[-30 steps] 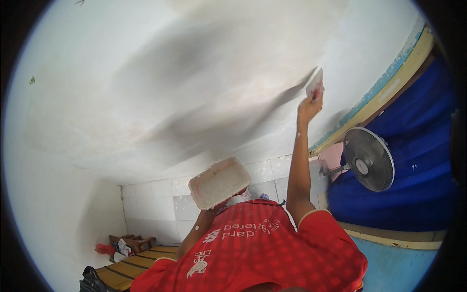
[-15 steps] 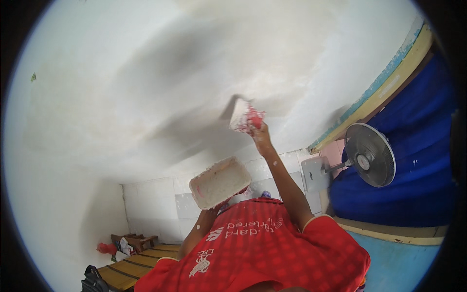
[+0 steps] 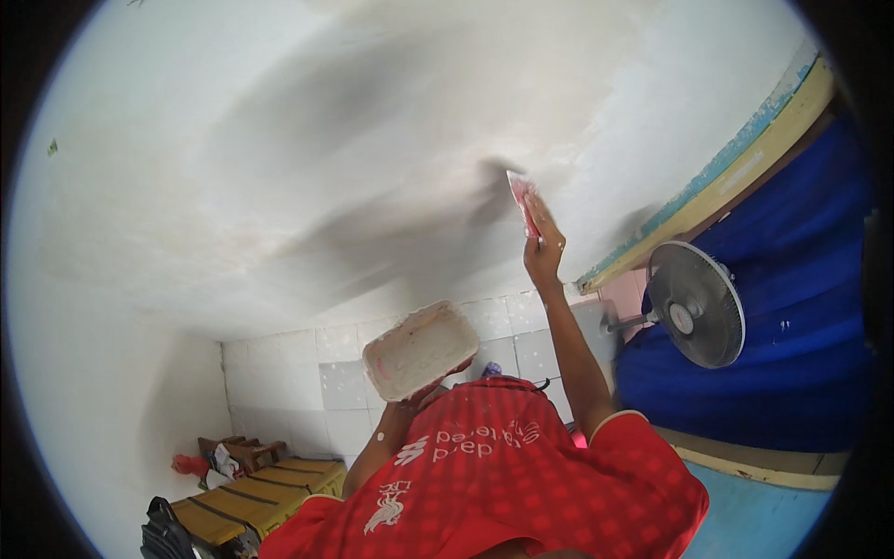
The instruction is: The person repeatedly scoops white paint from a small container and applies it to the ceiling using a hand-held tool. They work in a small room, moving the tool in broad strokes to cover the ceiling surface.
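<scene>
My right hand (image 3: 546, 240) is raised and closed around a red, white-smeared putty knife (image 3: 523, 200). The blade is seen nearly edge-on at the white wall (image 3: 372, 121), close to its own shadow; whether it touches cannot be made out. Low in front of my chest, my left hand (image 3: 402, 408) grips a shallow rectangular tub (image 3: 421, 352) from beneath, most of its fingers hidden by it. The tub is tilted, with whitish paste coating its inside and rim.
At the right, a standing fan (image 3: 694, 306) is near a blue curtain (image 3: 792, 270) and a yellow-and-turquoise frame edge (image 3: 717, 177). Pale tiles (image 3: 279, 373) cover the floor. Low on the left are a yellow-brown slatted bench-like piece (image 3: 251, 494) and a black bag (image 3: 166, 531).
My right hand has moved right with the putty knife and turned it, so the broad paste-covered face now shows edge-on. The tub in my left hand has stayed nearly in place.
</scene>
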Demonstrator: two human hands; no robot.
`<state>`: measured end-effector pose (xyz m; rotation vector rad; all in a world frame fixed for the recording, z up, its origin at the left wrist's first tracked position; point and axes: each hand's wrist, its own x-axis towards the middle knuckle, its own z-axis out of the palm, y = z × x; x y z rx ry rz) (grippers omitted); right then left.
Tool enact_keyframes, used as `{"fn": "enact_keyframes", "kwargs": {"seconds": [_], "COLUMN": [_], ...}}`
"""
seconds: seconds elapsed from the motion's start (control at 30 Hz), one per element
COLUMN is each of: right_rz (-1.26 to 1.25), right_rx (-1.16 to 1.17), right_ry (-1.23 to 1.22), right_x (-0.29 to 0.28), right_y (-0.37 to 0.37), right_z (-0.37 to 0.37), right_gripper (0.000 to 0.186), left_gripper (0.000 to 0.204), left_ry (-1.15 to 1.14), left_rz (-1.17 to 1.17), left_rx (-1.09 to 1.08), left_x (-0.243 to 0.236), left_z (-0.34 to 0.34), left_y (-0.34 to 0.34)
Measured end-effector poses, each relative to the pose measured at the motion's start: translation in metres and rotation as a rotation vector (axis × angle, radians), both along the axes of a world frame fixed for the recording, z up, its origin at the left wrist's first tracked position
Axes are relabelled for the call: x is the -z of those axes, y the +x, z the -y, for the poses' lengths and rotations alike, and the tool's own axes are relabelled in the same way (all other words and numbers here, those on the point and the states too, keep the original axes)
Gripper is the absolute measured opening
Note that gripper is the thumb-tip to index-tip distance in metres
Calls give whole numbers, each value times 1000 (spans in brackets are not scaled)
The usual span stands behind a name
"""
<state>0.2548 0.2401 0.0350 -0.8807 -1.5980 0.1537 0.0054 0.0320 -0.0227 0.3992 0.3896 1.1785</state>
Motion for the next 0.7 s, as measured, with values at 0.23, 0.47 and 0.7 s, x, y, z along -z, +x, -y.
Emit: {"fn": "enact_keyframes", "kwargs": {"seconds": [0.23, 0.47, 0.7], "right_rz": [410, 399, 253], "right_rx": [242, 205, 24], "right_ry": [162, 96, -206], "right_x": [-4, 84, 132], "right_y": [-7, -31, -29], "right_z": [-96, -107, -36], "right_gripper": [72, 74, 54], "left_gripper": [66, 64, 78], "left_ry": [-46, -108, 114], "left_rz": [32, 105, -100], "left_rx": [-90, -178, -214], "left_x": [0, 3, 5], "left_z": [7, 22, 13], "left_y": [11, 0, -11]}}
